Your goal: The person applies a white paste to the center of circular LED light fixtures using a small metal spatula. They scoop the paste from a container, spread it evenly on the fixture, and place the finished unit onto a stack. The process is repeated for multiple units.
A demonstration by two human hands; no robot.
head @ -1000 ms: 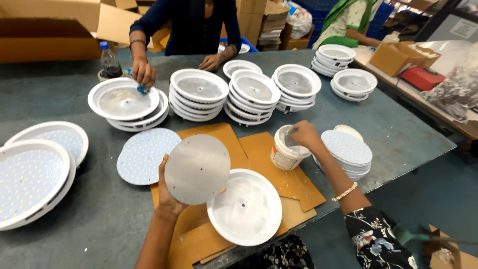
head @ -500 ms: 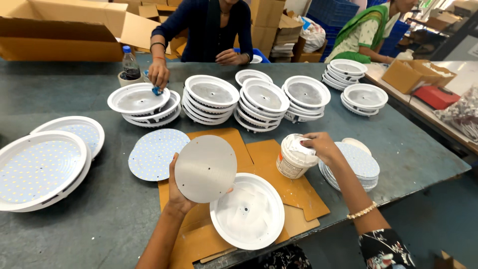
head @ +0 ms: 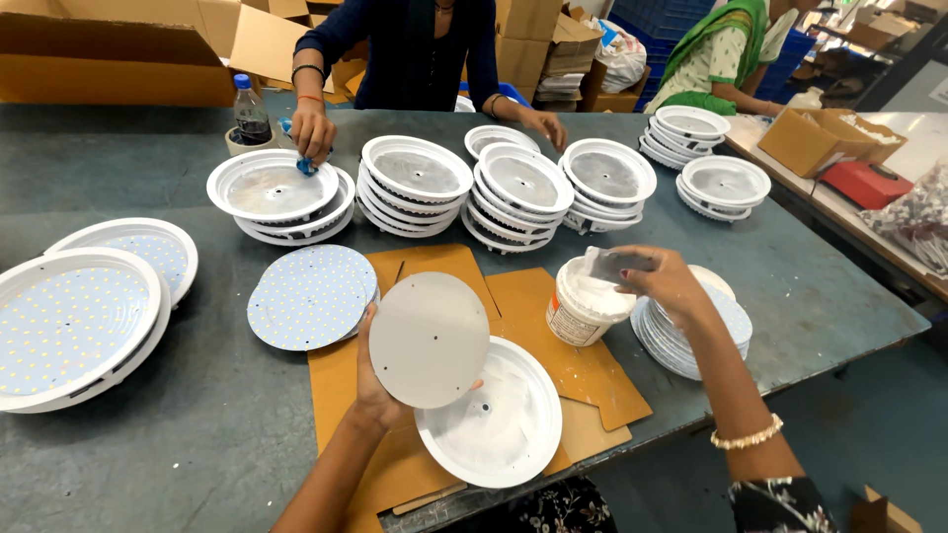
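Left hand (head: 380, 380) fingers clamp a grey round plate (head: 430, 339), tilted above the white housing (head: 491, 416). Right hand (head: 664, 284) fingers pinch a flat scraper (head: 614, 265) over the paste tub (head: 583, 302), right of the plate; stacked housings (head: 513, 192) stand behind it.

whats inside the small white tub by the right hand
The small white plastic tub holds thick white paste, heaped to the rim. The right hand dips a flat grey scraper into it. The tub's bottom is covered.

Labelled white tub (head: 583, 308); brown cartons (head: 118, 49) behind
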